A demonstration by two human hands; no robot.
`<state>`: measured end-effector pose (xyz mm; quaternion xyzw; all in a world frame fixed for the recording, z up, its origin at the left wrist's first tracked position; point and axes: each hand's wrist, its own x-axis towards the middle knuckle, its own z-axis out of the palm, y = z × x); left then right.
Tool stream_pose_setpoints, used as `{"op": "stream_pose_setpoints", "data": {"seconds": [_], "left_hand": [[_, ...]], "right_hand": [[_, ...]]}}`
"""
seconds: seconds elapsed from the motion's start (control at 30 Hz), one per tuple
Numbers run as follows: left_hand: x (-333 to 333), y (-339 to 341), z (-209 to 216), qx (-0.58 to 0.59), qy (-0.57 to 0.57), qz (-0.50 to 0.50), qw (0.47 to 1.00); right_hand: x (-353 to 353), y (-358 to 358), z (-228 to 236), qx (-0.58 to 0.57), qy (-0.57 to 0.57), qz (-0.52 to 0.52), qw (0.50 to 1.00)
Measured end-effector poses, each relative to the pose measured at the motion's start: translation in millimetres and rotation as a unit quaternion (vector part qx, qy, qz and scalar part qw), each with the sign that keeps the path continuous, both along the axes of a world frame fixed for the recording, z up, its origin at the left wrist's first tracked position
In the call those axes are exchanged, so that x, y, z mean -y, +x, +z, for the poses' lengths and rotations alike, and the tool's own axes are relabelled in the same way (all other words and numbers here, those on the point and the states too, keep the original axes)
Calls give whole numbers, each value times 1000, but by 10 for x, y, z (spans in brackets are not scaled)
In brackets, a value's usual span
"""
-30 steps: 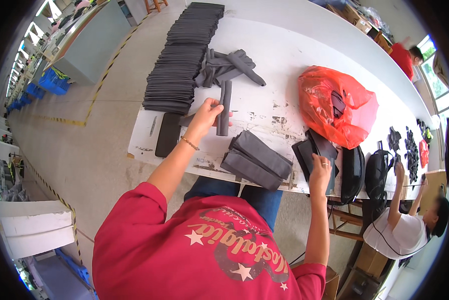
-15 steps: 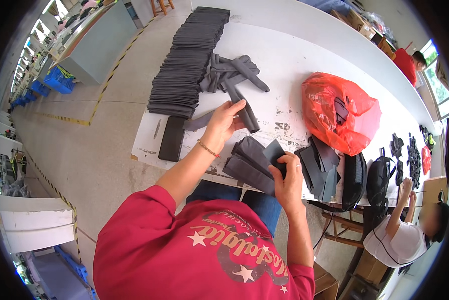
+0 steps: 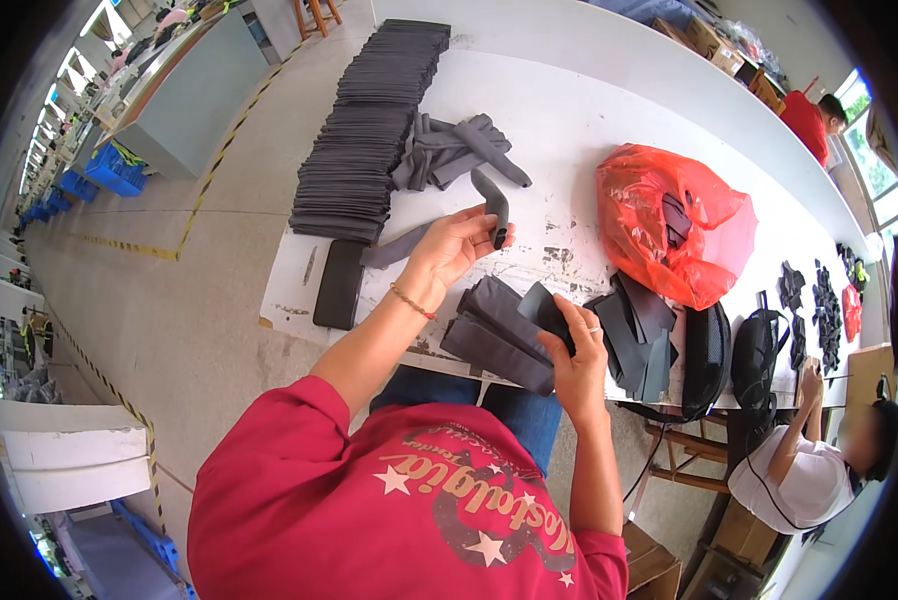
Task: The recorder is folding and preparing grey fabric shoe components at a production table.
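Note:
My left hand (image 3: 454, 250) is closed, thumb and fingers pinching a dark grey fabric tube (image 3: 493, 203) above the white table. The tube's upper end curves over, and its lower end hangs by my fingertips. In my right hand (image 3: 576, 350) is a thin, flat, dark grey sheet piece (image 3: 541, 306), gripped between thumb and fingers. It is held over a stack of folded dark fabric pieces (image 3: 494, 340) at the table's near edge. Beyond my left hand lies a loose heap of similar fabric tubes (image 3: 454, 150).
A long row of stacked dark fabric pieces (image 3: 359, 140) runs along the table's left. A black case (image 3: 338, 285) lies near its end. To the right are a red plastic bag (image 3: 634, 220), dark flat sheets (image 3: 637, 335) and a black mesh bag (image 3: 707, 355). A co-worker (image 3: 794, 470) sits at right.
The tube in my left hand has gone from straight and slanting to bent, and my left fingers have shifted toward its lower end. My right hand still holds the sheet piece, nearly unmoved.

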<state>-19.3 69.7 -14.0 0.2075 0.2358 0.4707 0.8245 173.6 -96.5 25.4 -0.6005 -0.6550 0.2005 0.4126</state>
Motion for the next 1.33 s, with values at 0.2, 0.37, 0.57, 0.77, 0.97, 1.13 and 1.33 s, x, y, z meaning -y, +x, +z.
{"op": "stream_pose_setpoints", "data": {"seconds": [0.2, 0.37, 0.57, 0.77, 0.97, 1.13, 1.33], "left_hand": [[73, 72, 51, -13, -24, 5, 1000], [197, 215, 156, -25, -8, 19, 999], [315, 149, 268, 33, 16, -71, 997], [212, 98, 163, -25, -8, -46, 999], [170, 136, 107, -20, -28, -29, 999], [223, 180, 111, -22, -16, -57, 998], [299, 182, 167, -49, -29, -57, 997]], "right_hand": [[-73, -61, 151, -44, 19, -10, 999], [-175, -151, 192, -15, 19, 6, 1000], [-284, -68, 160, 160, 103, -32, 981], [-185, 10, 203, 140, 105, -27, 984], [-144, 39, 273, 122, 103, -26, 987], [-229, 57, 290, 179, 149, -19, 972], [-290, 89, 247, 262, 194, -45, 944]]}}
